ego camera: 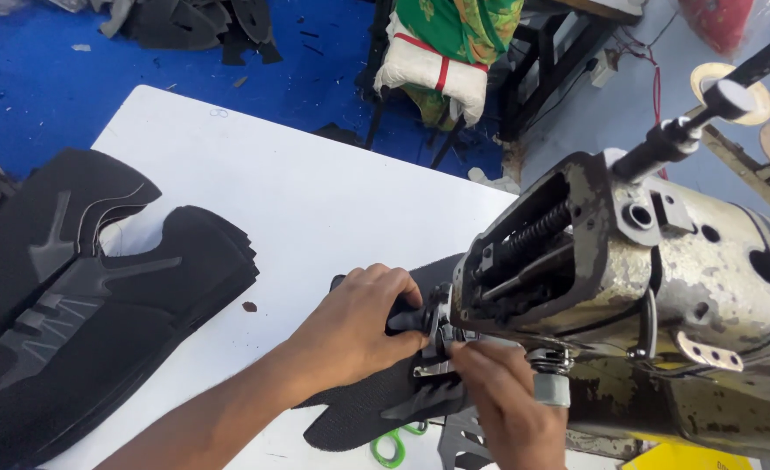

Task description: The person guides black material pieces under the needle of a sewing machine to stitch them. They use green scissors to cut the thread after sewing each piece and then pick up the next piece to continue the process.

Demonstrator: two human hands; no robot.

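Observation:
A worn metal sewing machine (646,278) fills the right side. Under its head lies a black mesh shoe-upper piece (359,413) with a glossy black overlay. My left hand (359,326) presses down on this piece just left of the presser foot, fingers curled over the fabric. Pinching the fabric edge right beside the needle area, my right hand (507,405) has its fingertips touching the piece. The needle itself is hidden behind my fingers and the machine head.
A stack of black shoe uppers (80,296) with grey overlays lies on the left of the white table (298,183). Green-handled snips (391,446) peek out below the piece. Beyond the table are a blue floor, a padded stool and black scraps.

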